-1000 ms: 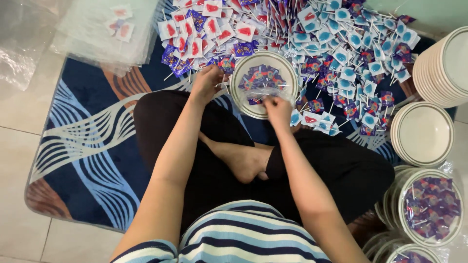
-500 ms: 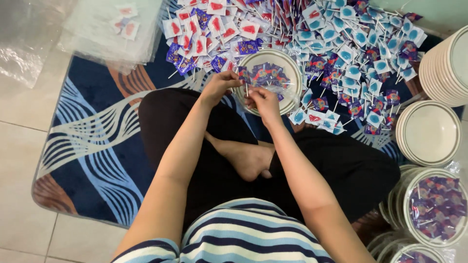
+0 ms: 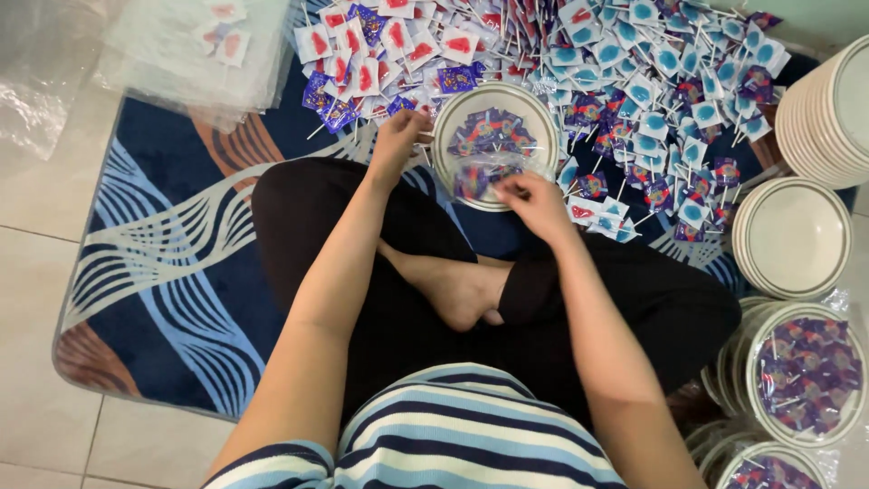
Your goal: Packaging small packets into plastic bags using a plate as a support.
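The right hand [image 3: 536, 201] has its grip pinched together on clear plastic film at the near rim of the round tub [image 3: 495, 145], which sits on the rug [image 3: 172, 272] just beyond the person's crossed legs and holds purple-wrapped lollipops [image 3: 489, 136]. The left hand [image 3: 398, 136] rests at the tub's left edge, fingers bent toward the rug; whether its grip clamps anything I cannot tell. Behind the tub and to its right lies a spread of loose lollipops [image 3: 652, 81] in red, blue and purple wrappers. Further right of the tub stand a stack of lids [image 3: 792, 237] and filled tubs [image 3: 804, 373]. Left of the tub lie clear plastic bags [image 3: 190, 54].
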